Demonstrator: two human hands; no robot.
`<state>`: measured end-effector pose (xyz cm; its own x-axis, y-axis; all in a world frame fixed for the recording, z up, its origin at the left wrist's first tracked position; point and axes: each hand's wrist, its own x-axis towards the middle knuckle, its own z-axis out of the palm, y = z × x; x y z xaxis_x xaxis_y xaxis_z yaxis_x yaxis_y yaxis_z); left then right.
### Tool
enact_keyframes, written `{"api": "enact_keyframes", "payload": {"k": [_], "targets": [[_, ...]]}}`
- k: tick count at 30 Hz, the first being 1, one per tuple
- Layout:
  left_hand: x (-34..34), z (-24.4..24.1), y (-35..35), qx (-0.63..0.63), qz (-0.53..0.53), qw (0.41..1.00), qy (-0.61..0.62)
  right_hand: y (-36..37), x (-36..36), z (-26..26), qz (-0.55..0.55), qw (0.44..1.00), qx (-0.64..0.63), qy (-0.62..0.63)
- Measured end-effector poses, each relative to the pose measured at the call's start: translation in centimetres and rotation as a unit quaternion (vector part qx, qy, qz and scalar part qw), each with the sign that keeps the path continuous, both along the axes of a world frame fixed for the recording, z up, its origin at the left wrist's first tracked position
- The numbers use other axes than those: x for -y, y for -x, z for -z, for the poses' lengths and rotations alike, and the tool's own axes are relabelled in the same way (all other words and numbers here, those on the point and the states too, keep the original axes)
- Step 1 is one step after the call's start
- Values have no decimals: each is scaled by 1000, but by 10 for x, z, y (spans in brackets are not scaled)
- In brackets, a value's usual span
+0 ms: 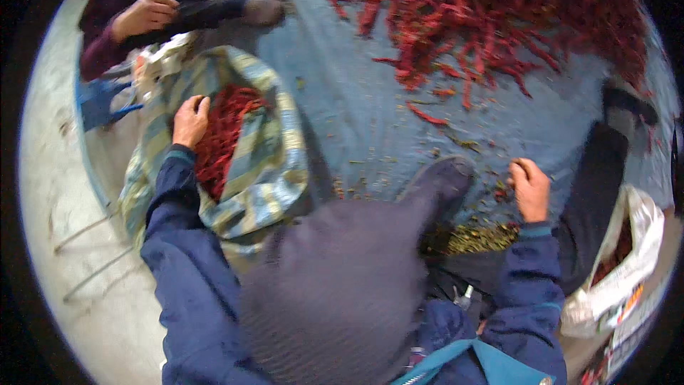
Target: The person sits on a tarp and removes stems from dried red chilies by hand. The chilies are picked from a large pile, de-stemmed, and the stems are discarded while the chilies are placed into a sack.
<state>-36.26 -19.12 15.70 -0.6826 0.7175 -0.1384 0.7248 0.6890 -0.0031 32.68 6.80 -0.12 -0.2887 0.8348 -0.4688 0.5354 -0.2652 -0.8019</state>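
Note:
Over the left rim of a striped woven sack (291, 155), my left hand (191, 121) hangs with thumb and fingers curled; whether it holds anything cannot be told. Dried red chili peppers (216, 158) lie inside the sack, beside that hand. My right hand (530, 190) is at the right, above the blue tarp (352, 117), its fingers curled and their tips partly hidden. A large heap of dried red chilies (454, 27) covers the tarp's far side. One loose chili (427, 114) lies nearer to me.
Stem and leaf scraps (481, 239) are piled near my right forearm. A white plastic sack (630, 278) with dark red contents stands at the right. Another person's hand (145, 16) is at the upper left, near a white plastic bag (160, 64). A pale wall (59, 171) curves along the left.

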Motion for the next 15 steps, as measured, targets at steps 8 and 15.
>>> {"api": "enact_keyframes", "payload": {"k": [8,15], "targets": [[-162,104,-239,345,283,894,-32,-33,8,-8,-181,918,181,-302],[-218,167,-348,262,420,869,2,10,4,-33,-102,960,106,-236]]}}
